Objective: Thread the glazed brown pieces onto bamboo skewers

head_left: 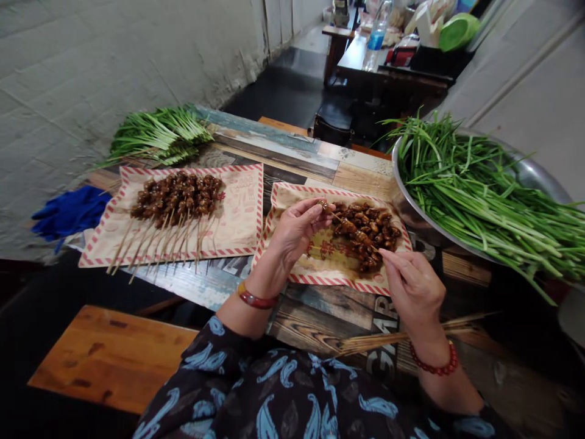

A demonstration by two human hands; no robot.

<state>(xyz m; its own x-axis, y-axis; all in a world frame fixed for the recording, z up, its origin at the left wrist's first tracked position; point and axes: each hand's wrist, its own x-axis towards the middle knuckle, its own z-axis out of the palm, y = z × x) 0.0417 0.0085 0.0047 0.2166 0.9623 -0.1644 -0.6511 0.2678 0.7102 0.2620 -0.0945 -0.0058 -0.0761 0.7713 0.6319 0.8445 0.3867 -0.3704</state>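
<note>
Over the right-hand paper-lined tray [340, 282], my left hand [299, 225] pinches a small brown glazed piece [323, 206] at the upper end of a thin wooden skewer. The skewer slants down to the right, with more brown pieces along it. Its other end is between the closed fingers of my right hand [414, 283]. Under the skewer lies a pile of loose brown pieces [386, 230] on the paper. Another sheet of red-striped paper [237, 228] to the left bears a heap of loaded skewers [178, 195], their bare sticks pointing toward me.
A metal bowl [409, 198] of long green stalks [493, 195] stands at the right. Cut green stalks [158, 135] and blue gloves [70, 213] lie at the left. Bare sticks [375, 344] lie near the front edge. A wooden stool [112, 356] is below left.
</note>
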